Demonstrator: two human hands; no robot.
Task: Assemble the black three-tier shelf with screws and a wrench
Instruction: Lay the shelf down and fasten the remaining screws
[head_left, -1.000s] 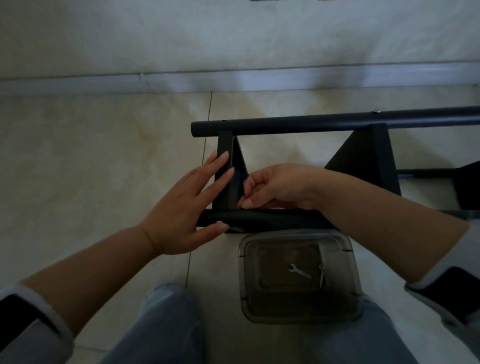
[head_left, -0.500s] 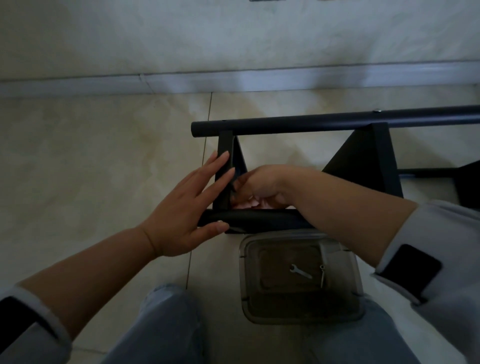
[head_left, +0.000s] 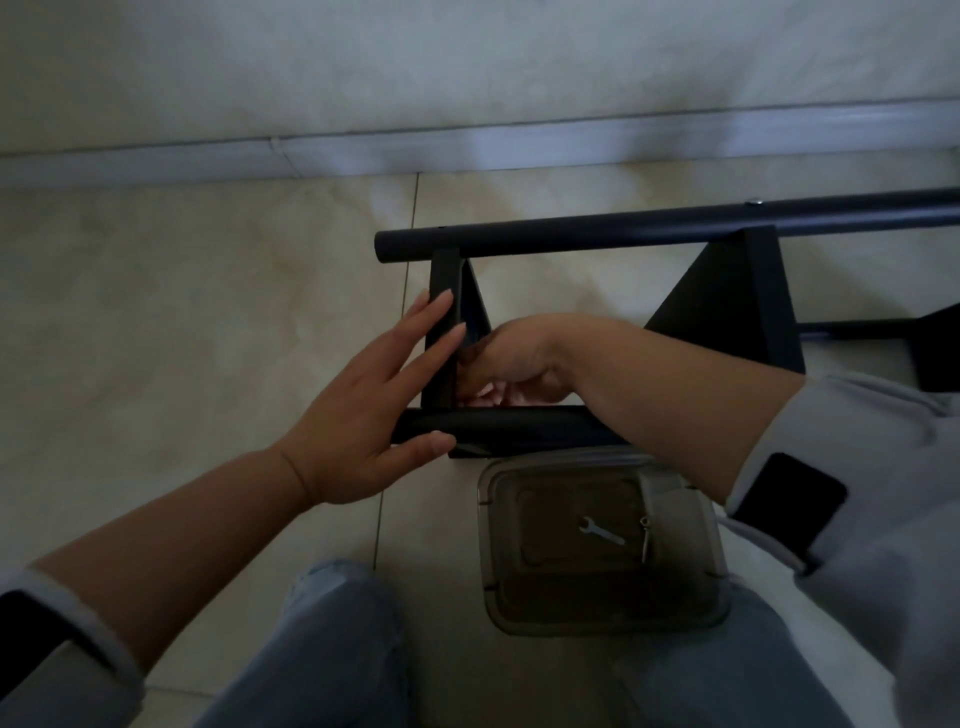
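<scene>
Since a second ago your right hand (head_left: 511, 364) dips fingers-curled, contents hidden, behind the floor-laid black metal shelf frame's (head_left: 623, 228) near tube, while your straight-fingered left hand (head_left: 374, 410) steadies its left upright.

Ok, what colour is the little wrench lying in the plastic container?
Silver: the wrench shows bright metal against the container floor, seen in the head view.

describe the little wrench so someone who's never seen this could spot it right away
Look at the clear plastic container on the floor between the person's knees, just below the black shelf frame. The wrench lies flat inside it, silvery and open-ended, left of a thin upright-lying screw.
</scene>
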